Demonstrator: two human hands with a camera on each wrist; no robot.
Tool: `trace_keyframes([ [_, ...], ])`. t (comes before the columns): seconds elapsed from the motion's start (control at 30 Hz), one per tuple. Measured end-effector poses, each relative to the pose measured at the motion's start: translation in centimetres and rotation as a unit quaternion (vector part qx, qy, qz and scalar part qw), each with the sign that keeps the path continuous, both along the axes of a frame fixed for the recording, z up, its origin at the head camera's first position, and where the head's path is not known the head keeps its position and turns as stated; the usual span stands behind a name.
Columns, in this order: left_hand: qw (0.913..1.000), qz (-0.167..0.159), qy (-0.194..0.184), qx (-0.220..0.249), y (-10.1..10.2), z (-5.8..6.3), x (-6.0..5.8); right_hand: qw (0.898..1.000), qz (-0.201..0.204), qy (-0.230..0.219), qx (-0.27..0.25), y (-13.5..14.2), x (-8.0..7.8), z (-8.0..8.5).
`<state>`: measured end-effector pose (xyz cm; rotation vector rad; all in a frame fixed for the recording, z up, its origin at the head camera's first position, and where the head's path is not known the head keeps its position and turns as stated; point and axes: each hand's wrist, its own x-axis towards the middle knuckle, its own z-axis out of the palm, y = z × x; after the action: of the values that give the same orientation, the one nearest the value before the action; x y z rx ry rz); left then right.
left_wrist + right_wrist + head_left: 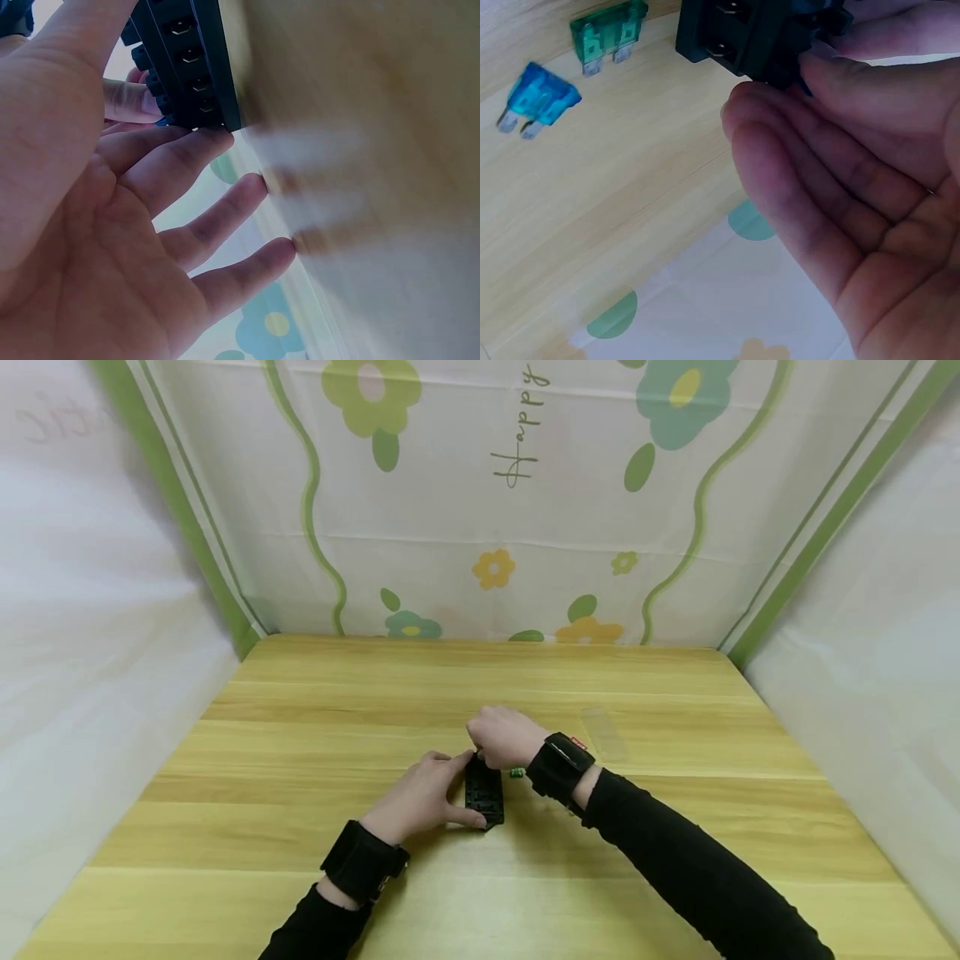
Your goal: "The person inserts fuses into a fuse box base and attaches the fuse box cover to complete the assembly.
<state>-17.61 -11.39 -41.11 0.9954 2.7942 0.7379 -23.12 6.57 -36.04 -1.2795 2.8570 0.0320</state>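
Observation:
A black fuse box (483, 797) with rows of slots stands on the table, its length pointing away from me. My left hand (423, 797) grips it between the thumb at the near end and fingers at the far end; two other fingertips touch the table. Over the far end, my right hand (506, 737) pinches a small blue blade fuse (805, 85) against the box, almost wholly hidden by the fingers. Metal contacts (190, 55) show in the box's slots. In the right wrist view, a green blade fuse (609, 31) and another blue blade fuse (544, 96) lie beside it.
A clear plastic cover (603, 733) lies flat on the wooden table (225, 810), beyond my right wrist. White cloth with printed flowers (493, 568) hangs behind the table's far edge, and pale cloth walls (105, 610) stand at both sides.

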Motion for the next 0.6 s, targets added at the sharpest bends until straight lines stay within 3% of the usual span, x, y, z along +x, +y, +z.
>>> trace_keyframes([
  [0.27,0.9999,0.005,-0.011,-0.006,0.0,-0.1,0.0,0.994,0.011,-0.104,-0.024,1.0,-0.4,0.5],
  [0.6,0.9999,0.005,-0.010,-0.003,-0.1,0.1,0.0,0.994,0.030,-0.100,-0.021,1.1,-1.0,0.7],
])
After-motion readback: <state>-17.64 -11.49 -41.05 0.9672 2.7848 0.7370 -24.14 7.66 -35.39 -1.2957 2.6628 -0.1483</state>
